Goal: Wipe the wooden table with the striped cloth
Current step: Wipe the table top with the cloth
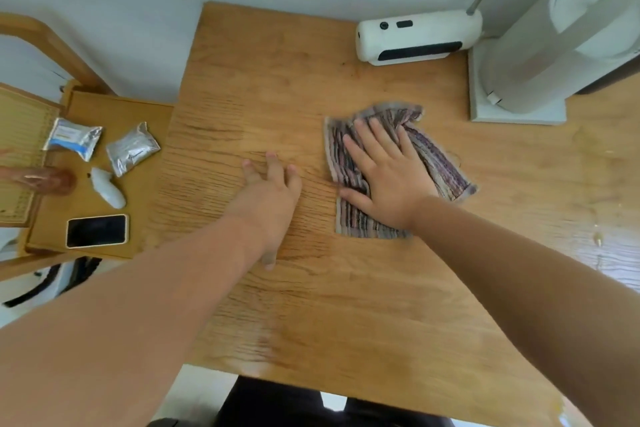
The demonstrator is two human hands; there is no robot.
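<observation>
Wiping status: the striped cloth point(398, 170) is pressed flat on the wooden table point(346, 305), right of centre, in rumpled folds.
Right hand point(388, 180): laid palm-down on the cloth, fingers spread and extended; nothing is gripped.
Left hand point(273, 191): rested on bare wood just beside the cloth, fingers released and splayed.
Risk, bunching: the cloth is held by pressure only, so it could be slipped off or rolled under the palm.
Risk, collision: the white device point(419, 36) and the white stand base point(516, 107) are near the cloth's far side and could be struck by a long stroke.
Risk, coverage: droplets point(597, 236) at the right edge could be missed.
</observation>
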